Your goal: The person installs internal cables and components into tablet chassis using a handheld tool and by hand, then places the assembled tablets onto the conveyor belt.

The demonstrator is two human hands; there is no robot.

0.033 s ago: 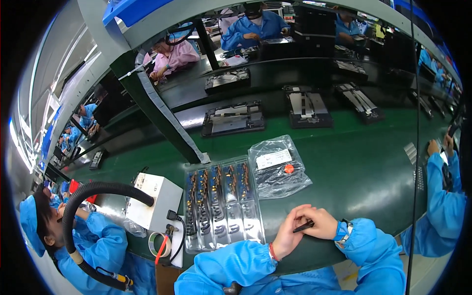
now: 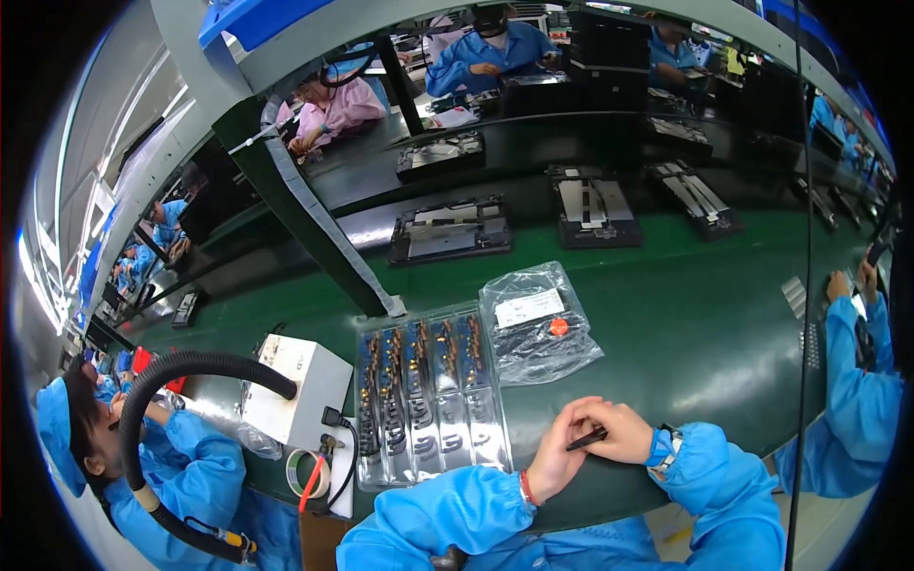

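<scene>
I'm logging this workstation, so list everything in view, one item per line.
Clear compartment tray: one, rows of small dark and brass parts, near edge of the green bench.
Clear plastic bag: one, white label and red dot, right of the tray.
White box: one, left of the tray, cable plugged in.
Black hose: one, curving at far left.
Tape roll: one, below the box.
Black fixtures: several, on the conveyor behind.
Co-workers in blue or pink coats: several, around.
Left hand: touching the right hand.
Right hand: holding a thin black tool.
</scene>
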